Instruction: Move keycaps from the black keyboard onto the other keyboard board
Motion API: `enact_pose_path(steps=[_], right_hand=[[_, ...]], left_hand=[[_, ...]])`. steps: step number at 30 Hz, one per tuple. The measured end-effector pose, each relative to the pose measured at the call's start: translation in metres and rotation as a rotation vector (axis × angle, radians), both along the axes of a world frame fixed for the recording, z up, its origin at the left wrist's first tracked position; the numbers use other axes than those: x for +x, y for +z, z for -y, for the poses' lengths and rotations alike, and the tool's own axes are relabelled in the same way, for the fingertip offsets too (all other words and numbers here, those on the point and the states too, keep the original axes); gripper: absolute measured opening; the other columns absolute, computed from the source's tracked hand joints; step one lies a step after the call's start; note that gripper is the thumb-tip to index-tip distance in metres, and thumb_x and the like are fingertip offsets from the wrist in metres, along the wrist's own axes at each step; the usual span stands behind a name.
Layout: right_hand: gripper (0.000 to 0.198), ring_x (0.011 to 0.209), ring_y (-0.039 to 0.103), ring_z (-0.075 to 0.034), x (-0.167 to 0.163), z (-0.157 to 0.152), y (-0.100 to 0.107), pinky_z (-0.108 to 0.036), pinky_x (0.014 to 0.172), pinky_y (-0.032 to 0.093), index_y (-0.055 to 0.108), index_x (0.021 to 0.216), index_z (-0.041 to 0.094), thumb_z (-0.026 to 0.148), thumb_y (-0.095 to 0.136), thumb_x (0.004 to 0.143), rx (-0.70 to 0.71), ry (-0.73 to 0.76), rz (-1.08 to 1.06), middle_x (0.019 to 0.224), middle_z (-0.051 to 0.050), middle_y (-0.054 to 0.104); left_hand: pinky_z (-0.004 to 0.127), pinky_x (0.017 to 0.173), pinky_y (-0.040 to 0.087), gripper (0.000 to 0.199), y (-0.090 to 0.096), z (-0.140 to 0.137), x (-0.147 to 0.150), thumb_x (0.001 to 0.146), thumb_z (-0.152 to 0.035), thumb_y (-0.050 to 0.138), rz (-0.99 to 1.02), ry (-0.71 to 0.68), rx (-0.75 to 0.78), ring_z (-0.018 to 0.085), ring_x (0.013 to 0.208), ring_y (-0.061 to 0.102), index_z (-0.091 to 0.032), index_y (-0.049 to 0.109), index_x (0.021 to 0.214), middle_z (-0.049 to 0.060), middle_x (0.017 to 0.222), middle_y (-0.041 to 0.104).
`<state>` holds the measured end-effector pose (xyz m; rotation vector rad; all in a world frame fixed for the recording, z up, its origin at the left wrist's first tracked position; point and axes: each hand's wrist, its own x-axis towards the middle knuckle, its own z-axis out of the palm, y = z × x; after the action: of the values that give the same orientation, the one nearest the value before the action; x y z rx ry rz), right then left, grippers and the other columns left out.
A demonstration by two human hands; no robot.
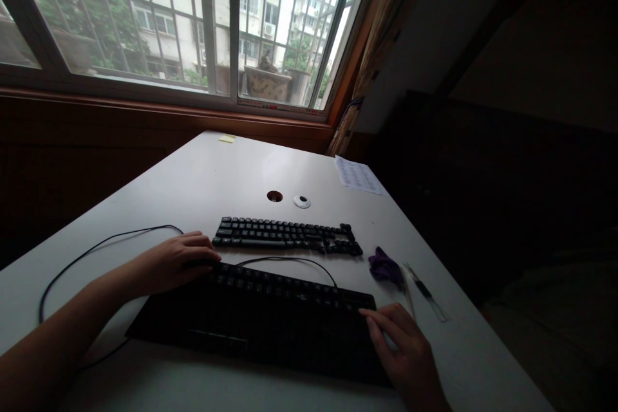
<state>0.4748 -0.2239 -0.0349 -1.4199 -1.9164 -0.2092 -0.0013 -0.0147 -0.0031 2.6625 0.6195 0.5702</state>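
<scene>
On the white desk (232, 174): near side, a black keyboard (261, 335) with thin cable (167, 226); just beyond, black keycaps (275, 232) in rows; rightward, a purple cloth (385, 266) and a wire-ended tool (423, 286); farther back, a white ring (299, 205) beside a round hole (275, 196), a printed sheet (358, 175), yellow paper (226, 138).

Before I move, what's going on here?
Both hands are at a black keyboard on the desk. The left hand is at its far left corner, the right hand at its right end; whether either grip holds anything is unclear. Rows of keys lie behind it. A purple cloth and a thin tool lie to the right.
</scene>
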Motion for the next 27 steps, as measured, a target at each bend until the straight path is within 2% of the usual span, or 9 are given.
enact_pose_path(steps=[21,27], right_hand=[[0.019,0.074,0.066,-0.019,0.001,-0.001,-0.002,-0.033,0.067,0.058,0.076,0.107,0.024,0.017,0.06,0.1,-0.033,0.011,-0.015,0.081,-0.004,0.066],[0.019,0.074,0.068,-0.019,0.001,-0.001,-0.001,-0.032,0.067,0.059,0.077,0.106,0.025,0.018,0.059,0.1,-0.02,-0.01,-0.033,0.081,-0.003,0.068]], left_hand=[[0.029,0.088,0.055,0.021,-0.013,-0.007,-0.002,0.107,-0.029,0.058,-0.016,-0.007,0.011,0.021,0.099,0.067,-0.026,0.072,0.121,0.008,0.109,0.071],[0.029,0.088,0.055,0.019,-0.011,-0.006,-0.001,0.106,-0.028,0.058,-0.031,-0.007,0.013,0.021,0.099,0.067,-0.026,0.072,0.119,0.008,0.109,0.071]])
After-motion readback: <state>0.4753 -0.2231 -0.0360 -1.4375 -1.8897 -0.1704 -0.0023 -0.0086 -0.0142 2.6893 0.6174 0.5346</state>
